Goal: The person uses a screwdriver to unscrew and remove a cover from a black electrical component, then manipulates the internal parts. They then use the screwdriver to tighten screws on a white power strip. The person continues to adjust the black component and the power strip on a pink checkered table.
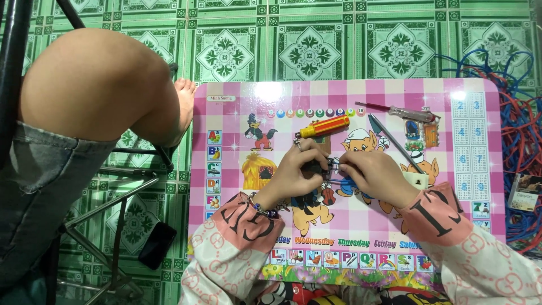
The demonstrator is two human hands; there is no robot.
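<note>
We are pinching a small dark part [316, 168] at the middle of the pink table [226, 226], our left hand [296, 172] curled around it and our right hand [370, 172] closing on its wired end. A screwdriver [324, 126] is lying at twelve o'clock, tweezers [392, 138] at two o'clock, a phone [157, 244] at eight o'clock on the floor.

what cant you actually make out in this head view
- Small dark part in the head view: mostly covered by the left hand and right hand, so its kind is unclear.
- Tangled red and blue wires: cut off by the right edge.
- Seated person's bare leg: cut off by the left edge.
- Black flat object on the floor: too small to identify.
</note>
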